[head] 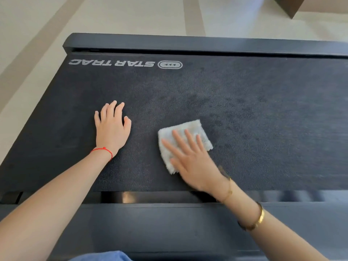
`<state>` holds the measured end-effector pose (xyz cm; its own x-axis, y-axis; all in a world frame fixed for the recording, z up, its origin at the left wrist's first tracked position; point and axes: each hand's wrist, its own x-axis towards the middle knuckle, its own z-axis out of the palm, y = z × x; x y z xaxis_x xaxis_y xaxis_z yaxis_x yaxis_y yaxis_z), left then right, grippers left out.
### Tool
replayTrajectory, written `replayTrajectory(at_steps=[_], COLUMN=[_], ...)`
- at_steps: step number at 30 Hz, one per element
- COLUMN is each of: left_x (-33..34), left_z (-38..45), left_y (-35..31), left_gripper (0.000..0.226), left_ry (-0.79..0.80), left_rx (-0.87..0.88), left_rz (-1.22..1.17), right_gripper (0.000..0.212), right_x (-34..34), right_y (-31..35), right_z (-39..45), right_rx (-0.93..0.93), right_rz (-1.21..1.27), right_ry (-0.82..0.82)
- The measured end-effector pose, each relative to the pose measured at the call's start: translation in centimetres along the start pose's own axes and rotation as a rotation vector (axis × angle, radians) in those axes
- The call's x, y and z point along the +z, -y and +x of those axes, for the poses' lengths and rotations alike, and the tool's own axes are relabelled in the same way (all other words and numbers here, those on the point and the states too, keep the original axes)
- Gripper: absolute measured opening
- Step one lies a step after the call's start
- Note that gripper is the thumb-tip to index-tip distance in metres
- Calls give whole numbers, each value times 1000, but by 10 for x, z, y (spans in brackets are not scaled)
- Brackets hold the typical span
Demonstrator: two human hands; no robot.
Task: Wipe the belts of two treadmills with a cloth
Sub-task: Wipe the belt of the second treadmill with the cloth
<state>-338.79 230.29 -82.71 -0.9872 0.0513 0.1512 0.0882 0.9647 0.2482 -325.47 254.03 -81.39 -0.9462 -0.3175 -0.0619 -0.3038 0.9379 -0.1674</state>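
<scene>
Blue fabric at bottom edge; two hands on one treadmill belt.
Right hand, fingers straight, presses one white cloth, centre; left hand flat, fingers relaxed, holding nothing.

The dark treadmill belt looks matt and finely grained, like rough rubber. The small white folded cloth is soft, nubbly terry with a frayed edge. The black side rail is smooth, faintly glossy. The pale floor appears smooth.
</scene>
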Motion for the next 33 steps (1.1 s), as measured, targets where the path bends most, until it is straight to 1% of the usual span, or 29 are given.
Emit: replayTrajectory(at_steps=[3,5,6,8,11,13,15,17,19,22,23,25,28,30,32,33], left_x=[-1,-2,-2,-3,-4,-4,-4,-3,-1,6,8,12,18,21,24,25], left_z=[-1,0,0,0,0,0,0,-1,-3,-4,-3,-3,-1,0,0,0], left_y=[1,2,2,1,-2,-5,-13,-28,-45,-68,-75,-85,-94,-98,-101,-102], left_gripper=[49,49,50,50,50,50,49,47,46,46,46,47,47,47,47,47], left_ry=[-2,10,16,27,31,30,22,5,-1,17,24,37,49,54,55,53], left_rx=[9,10,8,1,-9,-36,-97,-129,-75,44,63,89,114,105,93,89], left_rz=[-8,-2,0,-4,-2,-26,-81,-118,-114,-94,-95,-89,-67,-65,-69,-65], right_gripper=[52,51,51,51,51,51,52,52,52,51,51,51,51,51,52,52], right_x=[6,5,3,-4,-17,-17,-11,-3,4,7,5,-1,-14,-23,-22,-18], right_y=[12,-4,-16,-43,-69,-64,-44,-18,4,3,-6,-36,-93,-115,-112,-102], right_z=[-21,-20,-14,7,45,55,46,19,-12,-37,-37,-28,-2,13,21,21], right_rx=[-134,-140,-102,51,287,323,244,71,-69,-109,-87,26,306,439,449,392], right_rz=[66,43,17,-14,41,47,17,-3,37,74,61,23,1,58,49,29], right_ry=[29,21,12,-17,-18,-23,-14,-6,10,6,-6,-34,-71,-71,-78,-85])
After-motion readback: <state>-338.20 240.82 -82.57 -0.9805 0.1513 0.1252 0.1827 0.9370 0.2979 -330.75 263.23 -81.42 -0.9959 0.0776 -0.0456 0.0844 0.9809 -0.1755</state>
